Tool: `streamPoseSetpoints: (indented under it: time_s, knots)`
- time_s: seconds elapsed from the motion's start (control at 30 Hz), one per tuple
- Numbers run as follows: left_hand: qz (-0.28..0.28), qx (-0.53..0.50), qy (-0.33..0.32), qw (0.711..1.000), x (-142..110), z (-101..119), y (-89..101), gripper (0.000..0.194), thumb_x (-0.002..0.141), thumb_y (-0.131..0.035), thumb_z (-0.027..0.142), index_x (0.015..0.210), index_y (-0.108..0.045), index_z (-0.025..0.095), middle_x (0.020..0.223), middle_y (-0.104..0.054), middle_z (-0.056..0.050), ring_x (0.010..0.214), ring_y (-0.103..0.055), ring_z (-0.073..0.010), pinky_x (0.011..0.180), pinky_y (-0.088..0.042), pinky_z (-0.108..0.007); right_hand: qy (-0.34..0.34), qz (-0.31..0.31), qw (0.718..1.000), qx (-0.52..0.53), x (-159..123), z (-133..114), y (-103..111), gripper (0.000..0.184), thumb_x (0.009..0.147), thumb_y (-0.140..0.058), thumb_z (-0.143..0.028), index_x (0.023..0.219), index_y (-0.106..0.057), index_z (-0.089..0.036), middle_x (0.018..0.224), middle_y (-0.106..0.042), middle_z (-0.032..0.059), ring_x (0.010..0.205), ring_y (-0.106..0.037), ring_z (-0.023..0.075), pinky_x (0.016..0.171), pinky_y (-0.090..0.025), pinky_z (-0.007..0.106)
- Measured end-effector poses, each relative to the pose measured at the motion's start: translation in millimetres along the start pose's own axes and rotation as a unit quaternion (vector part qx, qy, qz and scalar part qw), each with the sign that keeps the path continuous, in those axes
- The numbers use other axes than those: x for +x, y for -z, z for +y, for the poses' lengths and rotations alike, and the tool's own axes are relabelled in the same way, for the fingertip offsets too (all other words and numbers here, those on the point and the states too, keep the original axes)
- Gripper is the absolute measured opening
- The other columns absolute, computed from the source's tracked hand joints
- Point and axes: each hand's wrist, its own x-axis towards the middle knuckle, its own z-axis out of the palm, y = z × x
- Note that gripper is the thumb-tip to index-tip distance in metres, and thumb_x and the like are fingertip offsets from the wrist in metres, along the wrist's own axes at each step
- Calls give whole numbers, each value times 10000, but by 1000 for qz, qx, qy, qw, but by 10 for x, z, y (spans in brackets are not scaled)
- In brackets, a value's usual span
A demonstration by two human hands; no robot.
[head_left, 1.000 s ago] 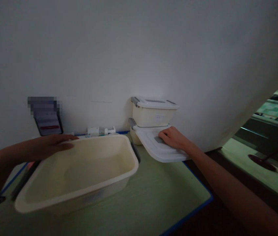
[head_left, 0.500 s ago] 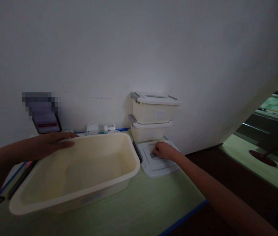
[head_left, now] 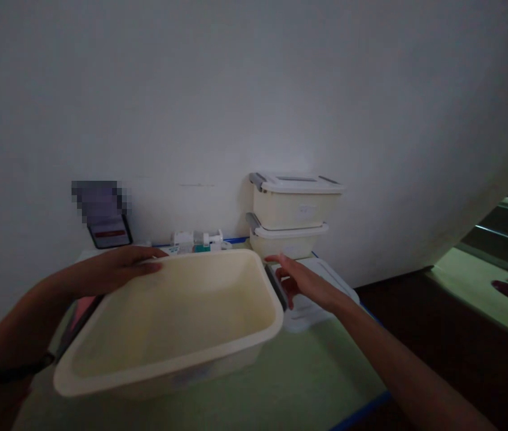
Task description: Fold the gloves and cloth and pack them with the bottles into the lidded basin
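Observation:
A large cream plastic tub [head_left: 177,323] stands open and empty on the green table [head_left: 299,383]. My left hand [head_left: 117,269] lies on its far left rim, fingers curled over the edge. My right hand [head_left: 303,281] hovers open beside the tub's grey right handle [head_left: 277,287], fingers stretched out, above a white lid [head_left: 321,299] that lies flat on the table. Behind the lid two cream lidded boxes [head_left: 294,218] are stacked against the wall.
A phone [head_left: 109,230] leans on the white wall behind the tub, beside some small white items [head_left: 197,239]. Blue tape [head_left: 362,407] marks the table's right edge. Dark floor and another green surface [head_left: 483,293] lie to the right.
My right hand set the white lid down flat on the table, let go of it and moved left toward the tub's handle. The left hand stayed on the rim.

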Motion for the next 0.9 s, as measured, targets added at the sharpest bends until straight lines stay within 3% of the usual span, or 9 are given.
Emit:
streamPoseSetpoints:
  time_s: [0.1,0.13,0.2,0.27,0.4,0.47,0.57,0.73,0.9]
  knots:
    - [-67,-77,-19,995,-31,127,7,360,849,-448,418,1054,-628,184,993,-704,19,904,-628,-197,762,-480,-229,7,-51,975,217,-29,-175,2,425,875,-355,-493,1083,-544,-175,912,-655,77,744,-630,166,598,-495,251]
    - [-59,-89,-24,994,-40,177,2,366,844,-452,427,1045,-630,178,974,-707,8,878,-633,-201,737,-484,-235,7,-50,965,256,-22,-211,27,360,843,-432,-437,1052,-559,-173,918,-656,70,770,-626,170,624,-492,251]
    - [4,-104,-36,994,-52,283,-29,387,808,-494,456,1022,-639,168,937,-711,-21,828,-638,-214,682,-485,-248,2,-13,957,290,9,-245,105,303,769,-512,-310,1036,-570,-177,917,-659,49,761,-615,159,624,-475,236]
    - [110,-139,-45,983,-53,392,-94,409,763,-545,483,1014,-639,174,906,-711,-43,772,-640,-218,623,-480,-253,-16,48,956,288,48,-239,204,308,712,-520,-229,1009,-588,-180,885,-664,30,705,-600,144,574,-449,217]
    - [230,-340,-45,911,-36,591,-313,358,799,-522,473,1042,-572,215,1008,-691,-65,784,-647,-209,633,-493,-284,-42,95,949,298,71,-140,410,287,686,-484,-218,937,-613,-164,778,-669,28,622,-595,157,500,-428,228]
    - [236,-406,-86,878,-15,662,-458,333,820,-491,446,1061,-547,223,1148,-637,-76,925,-622,-230,733,-494,-332,-49,93,947,302,44,-61,506,274,690,-489,-230,923,-619,-168,759,-677,29,609,-606,166,494,-437,237]
    - [242,-396,-136,875,45,731,-701,359,774,-537,395,1071,-559,193,1240,-564,-86,1119,-515,-263,857,-453,-350,-69,103,945,303,-10,74,620,235,718,-505,-263,888,-632,-162,736,-693,43,597,-624,176,499,-458,252]
    - [163,-468,-33,868,168,745,-1026,404,722,-588,372,1083,-523,203,1080,-618,-61,913,-594,-248,684,-490,-330,-89,116,942,301,-14,297,659,285,783,-508,-365,885,-664,-149,801,-723,86,678,-665,203,605,-516,302]
    - [216,-531,-61,817,173,723,-1166,327,724,-594,327,1028,-552,214,1172,-578,-40,999,-553,-220,828,-445,-328,-96,147,947,270,49,469,620,397,822,-432,-448,950,-672,-160,834,-733,96,713,-681,225,641,-532,339]
